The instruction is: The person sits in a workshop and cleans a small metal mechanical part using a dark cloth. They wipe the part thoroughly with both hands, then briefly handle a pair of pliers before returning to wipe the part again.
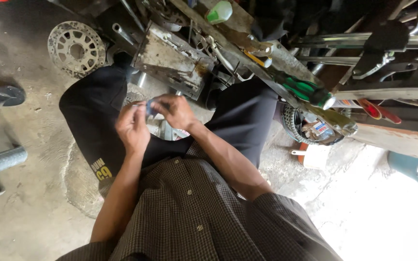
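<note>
Your two hands meet over your lap, and both grips are pinched on one small dark blue piece (149, 107). Your left hand (132, 128) has its fingertips closed on the piece's left edge, and your right hand (176, 111) is curled over it from 2 o'clock. What the piece is, I can't tell; it's mostly hidden by your fingers.

Out from there, your dark trousers (95, 116) frame the hands on both sides, knees spread. At 12 o'clock, close above your knuckles, a rusty metal plate (170, 60) juts its corner toward you. At 10 o'clock a perforated metal disc (76, 48) lies on the concrete floor (25, 212). At 2 to 3 o'clock a long cluttered bar holds green-handled pliers (303, 89). The floor opens widest from 7 to 9 o'clock.
</note>
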